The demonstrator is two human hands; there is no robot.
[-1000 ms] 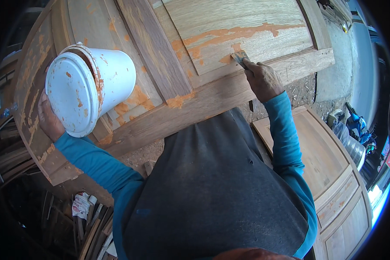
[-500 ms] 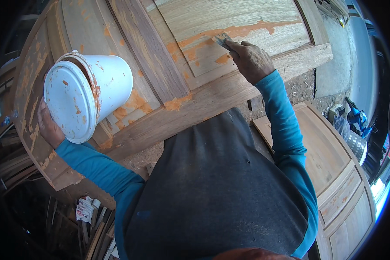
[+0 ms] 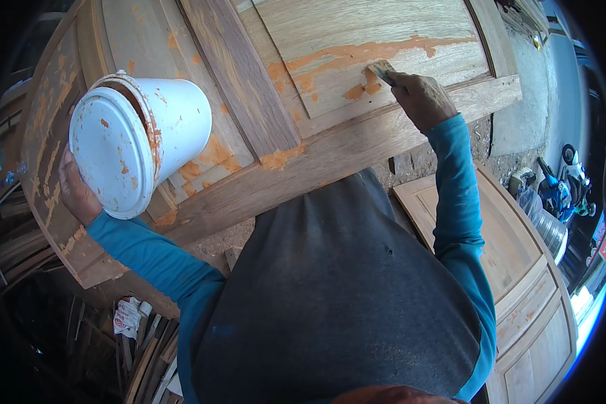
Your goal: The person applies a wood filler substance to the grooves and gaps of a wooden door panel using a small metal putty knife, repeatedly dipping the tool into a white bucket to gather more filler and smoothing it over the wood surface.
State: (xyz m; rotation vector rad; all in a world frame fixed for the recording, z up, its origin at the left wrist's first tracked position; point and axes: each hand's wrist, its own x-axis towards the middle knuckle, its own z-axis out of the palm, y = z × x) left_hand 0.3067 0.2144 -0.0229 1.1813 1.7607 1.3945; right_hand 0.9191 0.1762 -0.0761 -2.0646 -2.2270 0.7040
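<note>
My right hand (image 3: 424, 99) is closed round a putty knife (image 3: 382, 71), its blade against the lower part of a wooden door panel (image 3: 363, 30). Orange filler (image 3: 370, 54) runs in a long streak across that panel, with smaller smears by the blade. At the left, my left hand (image 3: 79, 192) grips a white plastic bucket (image 3: 182, 114) tipped on its side above the door. The bucket's lid (image 3: 111, 153), spotted with filler, sits partly off the rim and faces me. Some of the left fingers are hidden behind it.
A second panelled door (image 3: 512, 242) lies low at the right. Wood strips (image 3: 151, 357) and a white plastic bag (image 3: 128, 316) are at the lower left. A toy-like blue and white motorbike (image 3: 562, 182) stands at the far right. The door's front rail (image 3: 343, 158) borders my apron.
My right hand has moved right and slightly down with the putty knife, and a fresh filler smear shows beside the earlier patch. The bucket stays nearly in place in my left hand.
</note>
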